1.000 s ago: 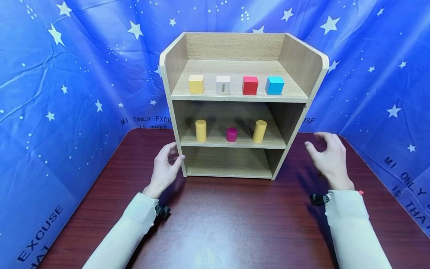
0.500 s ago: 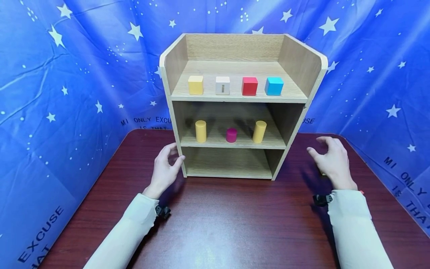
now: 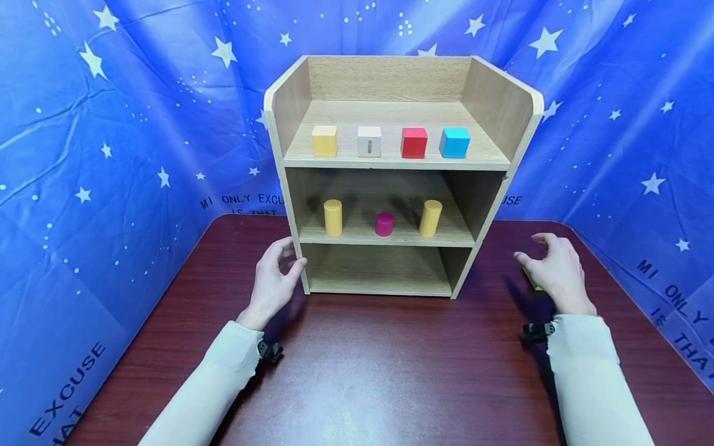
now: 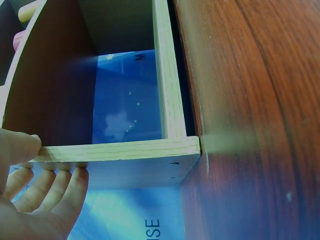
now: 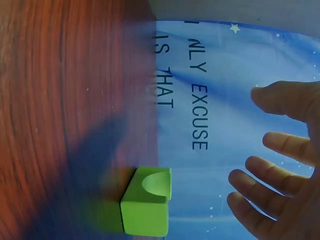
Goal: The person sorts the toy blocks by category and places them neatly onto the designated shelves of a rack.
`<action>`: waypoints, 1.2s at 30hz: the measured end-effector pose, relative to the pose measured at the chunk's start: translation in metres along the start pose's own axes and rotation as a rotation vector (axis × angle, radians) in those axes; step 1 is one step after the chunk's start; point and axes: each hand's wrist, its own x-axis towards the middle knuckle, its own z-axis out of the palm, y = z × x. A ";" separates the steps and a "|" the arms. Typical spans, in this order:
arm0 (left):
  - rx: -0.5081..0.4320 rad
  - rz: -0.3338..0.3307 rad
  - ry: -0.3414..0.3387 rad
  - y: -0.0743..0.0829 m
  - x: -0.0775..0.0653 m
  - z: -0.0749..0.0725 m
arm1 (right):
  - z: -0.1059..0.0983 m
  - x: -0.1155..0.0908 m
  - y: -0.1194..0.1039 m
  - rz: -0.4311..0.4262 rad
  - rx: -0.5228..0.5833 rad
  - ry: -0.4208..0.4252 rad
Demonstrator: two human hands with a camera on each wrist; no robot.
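Observation:
A wooden shelf unit stands upright on the table. My left hand holds its left side panel low down, thumb over the front edge and fingers against the outer face, as the left wrist view shows. My right hand hovers over the table right of the shelf, fingers spread and holding nothing. Below it lies a green block with a rounded notch; in the head view the hand hides most of it. In the right wrist view the fingers are apart from the block.
Along the top shelf sit a yellow cube, a white cube, a red cube and a blue cube. Two yellow cylinders flank a short magenta cylinder on the middle shelf. Blue star-printed cloth surrounds the table.
My right hand has moved a little to the right and toward me, and more of the green block shows beside it. The left hand and the shelf have stayed in place.

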 end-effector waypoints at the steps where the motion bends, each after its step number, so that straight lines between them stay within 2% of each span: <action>1: 0.000 0.000 0.000 0.000 0.000 0.000 | 0.000 0.001 0.002 0.002 -0.002 -0.016; 8: 0.007 0.004 0.001 0.000 -0.001 0.000 | 0.000 0.002 0.014 -0.001 -0.002 -0.146; 17: 0.002 -0.005 -0.001 0.000 0.000 0.000 | 0.001 0.005 0.027 -0.114 -0.006 -0.204; 22: -0.002 -0.009 0.000 -0.001 0.000 0.000 | 0.001 0.007 0.034 -0.147 -0.019 -0.231; 26: -0.003 -0.013 0.003 -0.001 0.000 0.000 | 0.002 0.008 0.039 -0.150 -0.030 -0.248; 36: -0.022 -0.013 -0.001 -0.003 0.000 0.001 | 0.005 0.006 0.050 -0.088 -0.036 -0.342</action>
